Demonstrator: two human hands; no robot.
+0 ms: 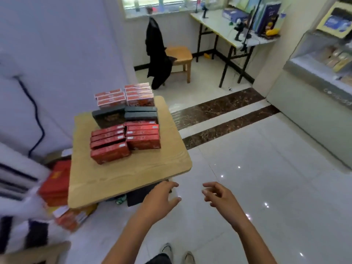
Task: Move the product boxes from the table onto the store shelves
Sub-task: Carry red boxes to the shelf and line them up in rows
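A small wooden table (133,172) stands ahead and to my left. Stacked on it are red product boxes (125,141) at the front, dark boxes (125,115) in the middle and orange-red boxes (124,95) at the back. My left hand (162,199) hovers just off the table's near right corner, fingers apart and holding nothing. My right hand (219,197) is out over the floor to the right of it, also empty with loosely curled fingers. Both hands are apart from the boxes.
More red boxes (57,183) lie on the floor left of the table, beside a blurred white shelf edge (17,180). A glass display counter (320,73) stands at the right. A wooden stool (180,54) with a black coat and a folding table (224,29) are at the back.
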